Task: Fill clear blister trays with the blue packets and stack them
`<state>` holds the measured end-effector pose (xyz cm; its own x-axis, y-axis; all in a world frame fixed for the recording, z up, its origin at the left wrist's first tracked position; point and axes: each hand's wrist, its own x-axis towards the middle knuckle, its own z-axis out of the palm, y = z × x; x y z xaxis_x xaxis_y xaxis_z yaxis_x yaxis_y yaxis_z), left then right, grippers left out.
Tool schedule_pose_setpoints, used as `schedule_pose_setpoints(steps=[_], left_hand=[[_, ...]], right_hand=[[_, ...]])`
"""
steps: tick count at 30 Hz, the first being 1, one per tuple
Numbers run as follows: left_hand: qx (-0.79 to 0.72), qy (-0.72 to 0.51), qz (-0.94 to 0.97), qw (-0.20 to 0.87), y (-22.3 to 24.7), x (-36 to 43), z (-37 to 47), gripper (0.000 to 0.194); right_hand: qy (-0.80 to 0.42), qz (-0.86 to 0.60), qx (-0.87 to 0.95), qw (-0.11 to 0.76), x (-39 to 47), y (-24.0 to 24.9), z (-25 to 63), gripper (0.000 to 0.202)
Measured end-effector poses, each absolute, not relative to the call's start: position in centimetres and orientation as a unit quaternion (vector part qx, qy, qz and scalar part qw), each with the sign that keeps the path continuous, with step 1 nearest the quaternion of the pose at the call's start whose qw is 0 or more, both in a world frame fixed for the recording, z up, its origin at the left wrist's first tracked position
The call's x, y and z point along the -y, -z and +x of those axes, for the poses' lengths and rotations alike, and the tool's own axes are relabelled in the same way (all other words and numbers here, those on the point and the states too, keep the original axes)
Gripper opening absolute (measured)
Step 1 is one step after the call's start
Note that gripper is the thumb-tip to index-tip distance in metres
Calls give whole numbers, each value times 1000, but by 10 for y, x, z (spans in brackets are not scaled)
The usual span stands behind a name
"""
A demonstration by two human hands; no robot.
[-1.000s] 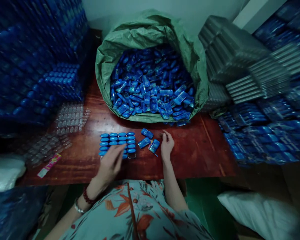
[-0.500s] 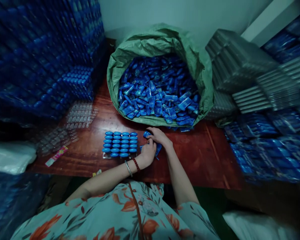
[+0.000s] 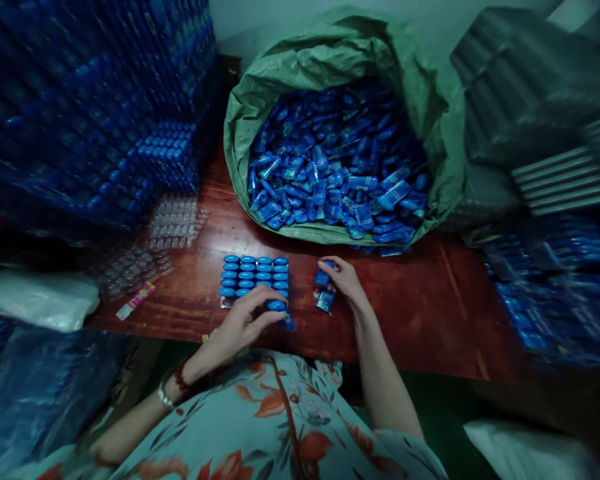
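Between the thumb and fingers of my left hand (image 3: 253, 317) is a blue packet (image 3: 276, 306), held over the near right corner of a tray of blue oval pieces (image 3: 247, 268). Part of the tray's nearest row is hidden behind that hand. To the right, my right hand (image 3: 341, 277) is closed on another blue packet (image 3: 323, 275). Just below its fingers lies one more blue packet (image 3: 324, 300) on the reddish wooden table (image 3: 395, 313). A large green sack (image 3: 240, 133) full of blue packets (image 3: 330, 180) stands open behind both hands.
Clear plastic trays (image 3: 173, 220) lie at the left, with a pink and yellow strip (image 3: 136, 300) near them. Tall stacks of filled blue trays (image 3: 90, 113) rise behind. Grey tray stacks (image 3: 520, 87) and bundled blue packs (image 3: 550, 293) stand on the right.
My hands have moved apart. The left one has gone left to the tray with a blue packet, while the right one stays near the loose packets. The view has shifted slightly.
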<state>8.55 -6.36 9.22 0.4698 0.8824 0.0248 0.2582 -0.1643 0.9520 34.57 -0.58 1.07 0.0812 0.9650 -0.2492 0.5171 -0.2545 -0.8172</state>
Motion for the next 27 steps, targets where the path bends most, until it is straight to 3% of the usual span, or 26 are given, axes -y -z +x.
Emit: schedule_pose_setpoints(steps=[4, 10, 13, 19, 23, 27], left_hand=[[-574, -334, 530, 527, -95, 81, 33, 29], [-697, -352, 534, 324, -61, 102, -5, 35], [-721, -345, 534, 275, -33, 108, -15, 37], [-716, -330, 532, 309, -1, 113, -33, 49], [-679, -302, 610, 275, 0, 115, -41, 41], [-652, -287, 665, 222, -4, 118, -43, 31]], right_hand=[[-559, -630, 386, 376, 22, -12, 349, 53], [-630, -601, 364, 332, 28, -20, 349, 58], [-597, -615, 395, 330, 25, -16, 343, 52], [-437, -658, 505, 348, 34, -26, 331, 40], [-474, -652, 446, 389, 59, -43, 333, 42], [-498, -634, 476, 351, 83, -43, 321, 40]])
